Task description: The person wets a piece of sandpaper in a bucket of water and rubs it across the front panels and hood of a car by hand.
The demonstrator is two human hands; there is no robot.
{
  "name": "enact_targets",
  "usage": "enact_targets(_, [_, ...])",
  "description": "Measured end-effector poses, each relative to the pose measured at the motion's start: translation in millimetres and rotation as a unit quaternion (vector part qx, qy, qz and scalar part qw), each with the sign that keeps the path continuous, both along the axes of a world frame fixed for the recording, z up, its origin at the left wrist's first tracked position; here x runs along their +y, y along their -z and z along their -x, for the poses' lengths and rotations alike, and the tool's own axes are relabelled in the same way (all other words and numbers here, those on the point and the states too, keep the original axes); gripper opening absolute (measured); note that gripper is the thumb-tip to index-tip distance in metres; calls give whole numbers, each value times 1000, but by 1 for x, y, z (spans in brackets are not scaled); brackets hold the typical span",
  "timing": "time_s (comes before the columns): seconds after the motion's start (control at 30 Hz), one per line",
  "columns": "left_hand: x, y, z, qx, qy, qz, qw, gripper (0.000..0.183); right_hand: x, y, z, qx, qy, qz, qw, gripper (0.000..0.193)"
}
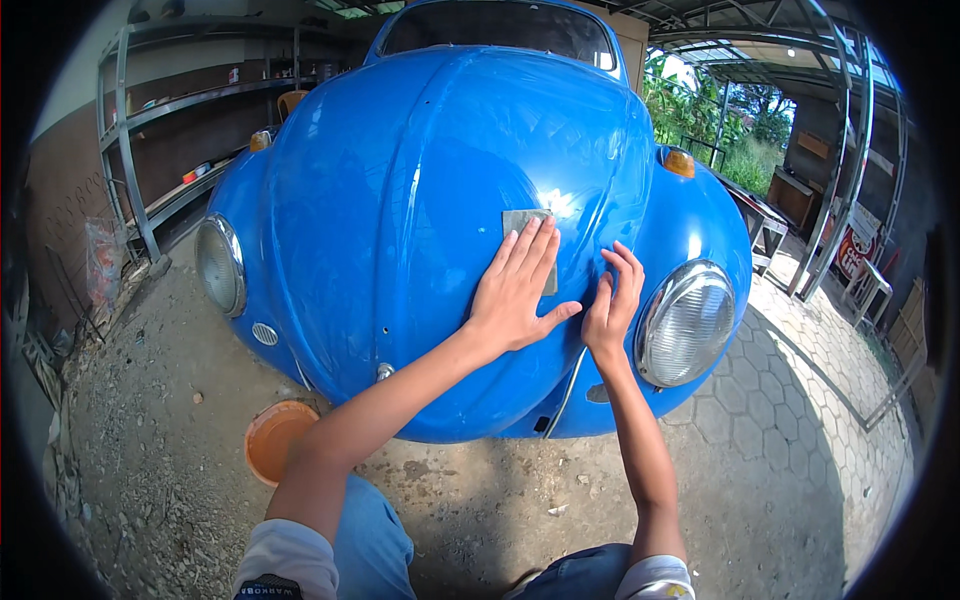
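Note:
The blue front hood of a rounded car fills the middle of the view. My left hand lies flat on it, fingers stretched out and thumb apart. Under those fingers is a grey rectangular sheet, apparently sandpaper; its edges show past the fingertips and beside the hand, and the rest is covered. To the right, my right hand rests by the hood's edge, near the right headlight. Its fingers are loosely bent, thumb apart, with nothing seen in them.
An orange bucket stands on the rough ground, left of my knees. The left headlight and an orange turn lamp jut from the fenders. Metal shelving lines the left wall; hexagonal paving lies at the right.

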State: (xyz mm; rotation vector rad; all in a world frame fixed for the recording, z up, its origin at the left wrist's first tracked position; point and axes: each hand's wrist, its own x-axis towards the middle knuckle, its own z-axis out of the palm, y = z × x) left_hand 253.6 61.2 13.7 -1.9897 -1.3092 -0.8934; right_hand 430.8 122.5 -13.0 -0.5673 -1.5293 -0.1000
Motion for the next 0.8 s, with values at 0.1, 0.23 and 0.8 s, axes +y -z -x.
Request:
enact_targets(0.1, [26,-40,37,-73,-52,-38,995,110,1,-4,6,19,-6,10,1000,35])
enact_targets(0.23, [59,-82,56,-122,-150,-59,979,108,1,-10,13,14,-8,-9,1000,35])
enact_targets(0.8, [15,-102,64,-320,268,97,904,55,-36,-34,77,-306,128,6,943,69])
